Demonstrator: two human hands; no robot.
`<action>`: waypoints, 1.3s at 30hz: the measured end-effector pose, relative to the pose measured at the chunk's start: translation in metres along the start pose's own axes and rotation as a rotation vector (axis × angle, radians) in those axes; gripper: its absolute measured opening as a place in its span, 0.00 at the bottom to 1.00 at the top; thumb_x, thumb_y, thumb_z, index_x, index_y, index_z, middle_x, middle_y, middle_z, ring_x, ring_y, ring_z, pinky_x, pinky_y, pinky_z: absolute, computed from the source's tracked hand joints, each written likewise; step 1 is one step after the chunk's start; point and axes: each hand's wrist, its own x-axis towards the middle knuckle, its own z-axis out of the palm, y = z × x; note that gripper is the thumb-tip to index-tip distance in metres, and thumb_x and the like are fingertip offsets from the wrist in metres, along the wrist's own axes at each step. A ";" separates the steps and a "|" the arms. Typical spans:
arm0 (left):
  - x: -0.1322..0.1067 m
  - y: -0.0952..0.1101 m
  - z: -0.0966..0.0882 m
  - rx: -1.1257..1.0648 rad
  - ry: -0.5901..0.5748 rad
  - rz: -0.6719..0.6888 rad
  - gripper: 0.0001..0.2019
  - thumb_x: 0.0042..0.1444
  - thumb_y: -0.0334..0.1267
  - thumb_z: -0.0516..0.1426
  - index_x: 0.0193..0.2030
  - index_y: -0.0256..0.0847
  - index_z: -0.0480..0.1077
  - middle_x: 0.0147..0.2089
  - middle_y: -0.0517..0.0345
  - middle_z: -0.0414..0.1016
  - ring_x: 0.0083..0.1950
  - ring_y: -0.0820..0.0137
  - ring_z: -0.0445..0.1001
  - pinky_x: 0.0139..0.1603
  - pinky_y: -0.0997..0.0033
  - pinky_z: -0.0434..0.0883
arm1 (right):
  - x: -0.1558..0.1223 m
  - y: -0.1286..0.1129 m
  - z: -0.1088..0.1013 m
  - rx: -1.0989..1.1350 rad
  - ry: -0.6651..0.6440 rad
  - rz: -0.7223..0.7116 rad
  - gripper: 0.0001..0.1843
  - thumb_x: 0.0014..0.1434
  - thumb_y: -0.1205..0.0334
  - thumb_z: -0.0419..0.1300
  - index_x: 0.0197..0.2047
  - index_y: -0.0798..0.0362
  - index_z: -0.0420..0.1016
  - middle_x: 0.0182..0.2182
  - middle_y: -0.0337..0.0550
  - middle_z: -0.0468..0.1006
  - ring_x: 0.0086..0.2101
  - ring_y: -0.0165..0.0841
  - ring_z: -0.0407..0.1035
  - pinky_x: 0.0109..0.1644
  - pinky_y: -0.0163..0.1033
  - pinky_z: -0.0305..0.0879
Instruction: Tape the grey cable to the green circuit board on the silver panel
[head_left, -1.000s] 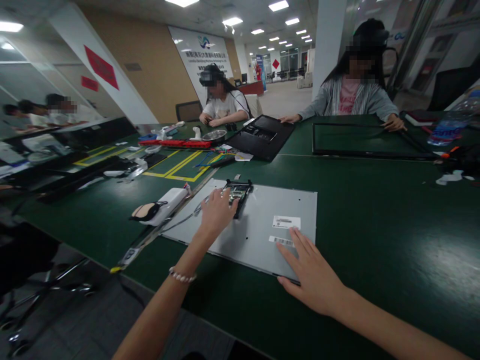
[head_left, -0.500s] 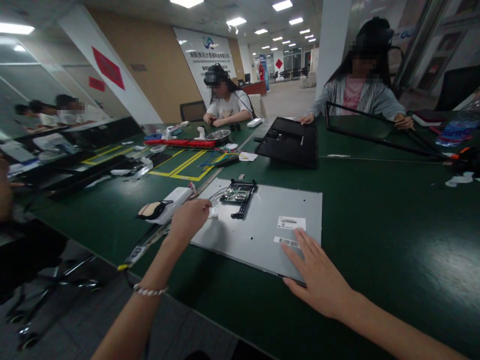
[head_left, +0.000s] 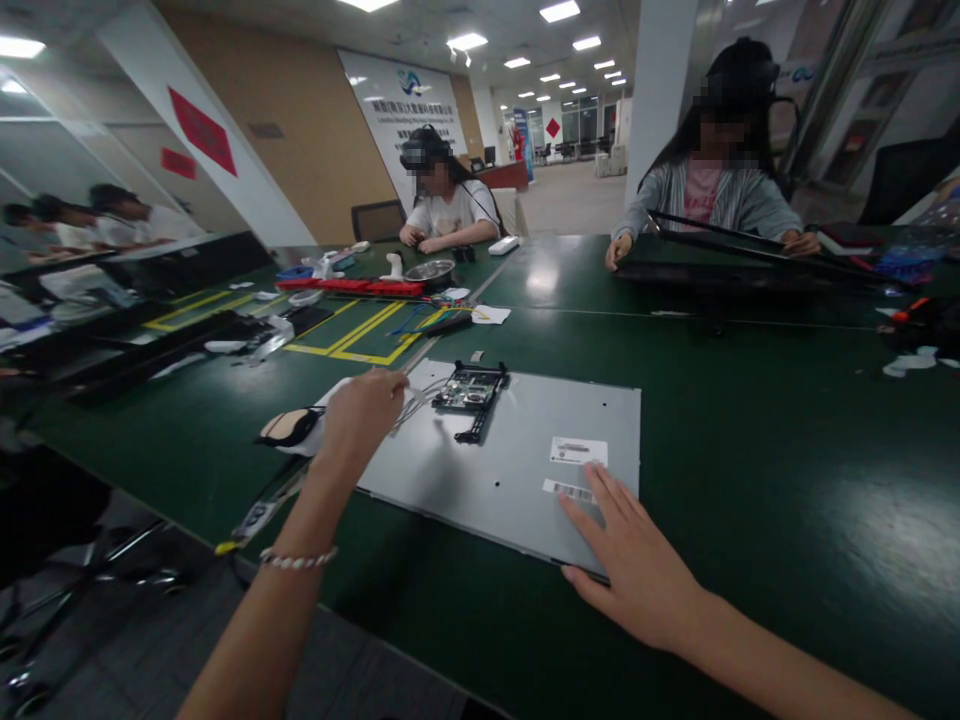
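Note:
A flat grey metal display panel [head_left: 517, 510] lies on the table, with two white labels on its right part. A green circuit board [head_left: 466, 390] in a black bracket sits near its back edge. My left hand [head_left: 365, 415] is pinched on a small white strip [head_left: 414, 394], raised above the panel's left side. Thin grey cables [head_left: 409, 412] run from the board's left side under that strip. My right hand [head_left: 637, 560] rests flat with its fingers spread on the panel's front right corner, touching the lower label [head_left: 568, 490].
A white box with a beige-and-black object [head_left: 289, 428] on it stands left of the panel. Across the table a co-worker holds a black frame [head_left: 720, 232] beside a black cover [head_left: 675, 278]. Behind are a red strip [head_left: 352, 287], a metal bowl [head_left: 430, 271] and coloured wires.
My left hand has moved left and slightly up, lifting the white strip off the panel. Across the table, the black cover has shifted right, toward the co-worker. My right hand stays put.

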 end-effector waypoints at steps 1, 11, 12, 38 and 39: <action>0.011 0.002 -0.002 -0.014 0.092 -0.011 0.16 0.62 0.37 0.47 0.46 0.43 0.75 0.48 0.52 0.77 0.45 0.60 0.76 0.44 0.64 0.70 | 0.000 0.000 0.000 0.002 -0.001 0.000 0.39 0.63 0.37 0.45 0.71 0.43 0.44 0.71 0.45 0.26 0.67 0.45 0.24 0.68 0.56 0.31; 0.114 0.058 0.062 -0.014 -0.152 -0.056 0.15 0.57 0.28 0.50 0.43 0.29 0.77 0.45 0.34 0.77 0.48 0.54 0.76 0.47 0.63 0.69 | 0.001 0.001 0.002 -0.008 0.002 -0.001 0.38 0.63 0.38 0.47 0.71 0.43 0.45 0.71 0.45 0.26 0.68 0.44 0.24 0.69 0.54 0.31; 0.117 0.060 0.066 -0.017 -0.159 -0.055 0.14 0.57 0.28 0.50 0.42 0.29 0.77 0.44 0.34 0.77 0.48 0.54 0.76 0.48 0.63 0.68 | 0.001 0.001 0.002 -0.006 0.001 -0.004 0.38 0.63 0.39 0.47 0.71 0.43 0.45 0.71 0.45 0.26 0.68 0.45 0.24 0.69 0.54 0.31; 0.131 0.077 0.095 -0.291 -0.143 -0.327 0.15 0.56 0.36 0.51 0.46 0.37 0.75 0.52 0.38 0.74 0.55 0.51 0.69 0.54 0.48 0.64 | 0.002 -0.005 -0.009 0.028 -0.030 -0.007 0.38 0.63 0.42 0.50 0.71 0.47 0.47 0.71 0.44 0.25 0.68 0.46 0.23 0.69 0.53 0.30; 0.128 0.076 0.095 -0.291 -0.126 -0.343 0.16 0.57 0.36 0.51 0.48 0.37 0.74 0.54 0.37 0.72 0.57 0.50 0.68 0.54 0.46 0.63 | 0.002 -0.005 -0.009 0.034 -0.034 -0.003 0.38 0.63 0.41 0.50 0.71 0.46 0.47 0.71 0.43 0.25 0.68 0.46 0.23 0.69 0.54 0.30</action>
